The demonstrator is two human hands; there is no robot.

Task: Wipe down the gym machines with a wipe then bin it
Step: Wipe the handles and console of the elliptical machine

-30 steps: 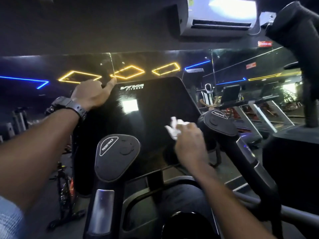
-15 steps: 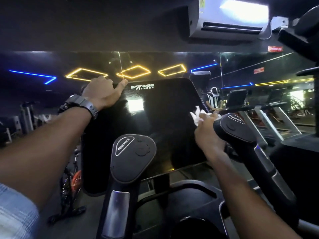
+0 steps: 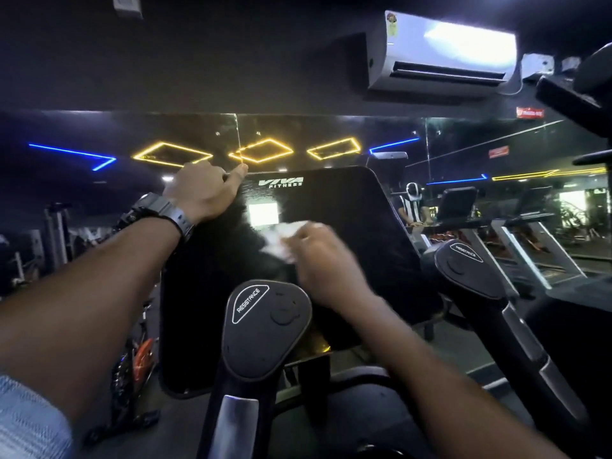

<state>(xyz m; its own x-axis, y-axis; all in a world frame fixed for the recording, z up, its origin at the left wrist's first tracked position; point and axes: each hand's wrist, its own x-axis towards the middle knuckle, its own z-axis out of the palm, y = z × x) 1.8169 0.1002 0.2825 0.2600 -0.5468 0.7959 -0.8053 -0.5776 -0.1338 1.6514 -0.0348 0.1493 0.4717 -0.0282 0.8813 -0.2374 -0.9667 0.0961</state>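
Note:
A black glossy console screen (image 3: pixel 347 220) marked VIVA FITNESS stands in front of me on a gym machine. My right hand (image 3: pixel 323 260) is blurred with motion and presses a crumpled white wipe (image 3: pixel 281 240) against the middle of the screen. My left hand (image 3: pixel 202 190), with a black watch on the wrist, grips the screen's top left corner. Two black handle heads marked RESISTANCE rise in front of the screen, the left handle head (image 3: pixel 266 329) at centre and the right handle head (image 3: pixel 467 268) further right.
A mirror wall (image 3: pixel 496 154) behind the machine reflects treadmills and coloured light strips. A white air conditioner (image 3: pixel 443 54) hangs above right. A spin bike (image 3: pixel 132 359) stands low on the left. Part of another dark machine (image 3: pixel 576 91) juts in at the right edge.
My right hand has swept the wipe left, from the screen's right edge by the right handle head to the middle of the screen. My left hand has stayed on the top corner.

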